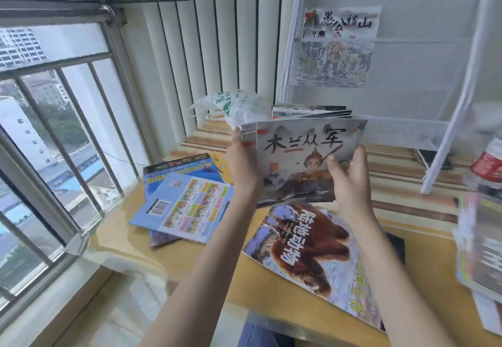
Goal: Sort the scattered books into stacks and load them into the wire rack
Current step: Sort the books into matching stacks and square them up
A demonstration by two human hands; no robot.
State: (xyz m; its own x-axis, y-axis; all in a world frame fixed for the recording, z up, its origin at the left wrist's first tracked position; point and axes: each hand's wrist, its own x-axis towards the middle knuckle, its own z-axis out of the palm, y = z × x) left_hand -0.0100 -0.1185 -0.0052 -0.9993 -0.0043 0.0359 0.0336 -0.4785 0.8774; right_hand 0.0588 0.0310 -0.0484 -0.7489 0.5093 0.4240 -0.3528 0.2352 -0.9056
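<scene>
Above the yellow desk (152,211), left hand (243,162) and right hand (350,181) both grip one fanned handful of grey-covered picture books (296,154); exact count unclear.

Both bare forearms reach forward and up from the bottom edge of the view. The left hand (242,162) is raised with its fingers curled round the left edge of a thin stack of books (298,154). The right hand (350,181) grips the stack's right side, thumb on the front cover, fingers behind, 1 wearing a ring.
</scene>
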